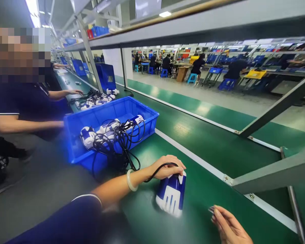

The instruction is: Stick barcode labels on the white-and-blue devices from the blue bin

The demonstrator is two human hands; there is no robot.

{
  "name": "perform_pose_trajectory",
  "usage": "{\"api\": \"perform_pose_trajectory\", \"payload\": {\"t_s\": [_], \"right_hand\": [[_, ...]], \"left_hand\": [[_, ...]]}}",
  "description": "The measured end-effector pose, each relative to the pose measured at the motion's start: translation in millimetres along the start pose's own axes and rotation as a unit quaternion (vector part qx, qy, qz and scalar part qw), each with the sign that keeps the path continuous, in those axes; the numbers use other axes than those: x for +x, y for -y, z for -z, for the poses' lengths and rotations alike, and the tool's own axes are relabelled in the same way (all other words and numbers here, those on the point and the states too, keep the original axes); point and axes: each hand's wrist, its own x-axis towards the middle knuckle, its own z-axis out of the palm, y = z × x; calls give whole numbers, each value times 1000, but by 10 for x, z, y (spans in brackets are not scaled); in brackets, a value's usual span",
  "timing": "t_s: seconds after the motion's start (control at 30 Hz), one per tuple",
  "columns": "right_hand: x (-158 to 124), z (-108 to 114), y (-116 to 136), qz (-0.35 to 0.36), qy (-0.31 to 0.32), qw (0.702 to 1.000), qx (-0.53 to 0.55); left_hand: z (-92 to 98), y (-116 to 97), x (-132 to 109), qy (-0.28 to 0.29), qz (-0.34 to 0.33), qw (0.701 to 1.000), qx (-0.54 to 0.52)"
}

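Observation:
My left hand (169, 166), with a pale bangle on its wrist, is closed over the top end of a blue-and-white corded device (171, 196). That device rests on the green work surface, its white slotted face turned towards me. A black cable (156, 171) loops from under my left fingers past the wrist. At the lower right, my right hand (231, 225) is closed in a pinch. Between its thumb and forefinger is a small shiny piece (211, 209), too small to name. A gap of green surface separates it from the device.
A blue plastic crate (112, 110) stands beyond my left arm, with several similar devices and tangled black cables (122, 135) inside. More devices (99, 100) lie behind it, near a co-worker's hand (75, 92). Metal frame posts (282, 101) rise along the right.

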Motion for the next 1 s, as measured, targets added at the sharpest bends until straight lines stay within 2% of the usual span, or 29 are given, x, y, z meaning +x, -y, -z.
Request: {"api": "perform_pose_trajectory", "payload": {"t_s": [0.1,0.23,0.3,0.4,0.53,0.67,0.87,1.0], "right_hand": [[-166,-328,232,3,55,998,-41],[-418,-762,485,33,131,986,-103],[-539,-928,530,41,137,986,-88],[-658,-1092,532,31,123,988,-88],[-659,-1180,527,24,108,986,-122],[-610,-1178,538,23,116,981,-152],[-657,-1149,550,49,94,971,-213],[-691,-1169,530,67,79,967,-234]], "left_hand": [[20,152,-108,-10,23,1000,1],[53,311,-201,-73,52,996,-28],[72,379,-242,-99,70,992,-41],[94,451,-285,-107,70,990,-51],[99,450,-299,-115,9,992,-50],[103,352,-311,-103,-32,994,-19],[139,266,-333,-66,-37,997,31],[161,265,-332,-62,-49,996,31]]}}
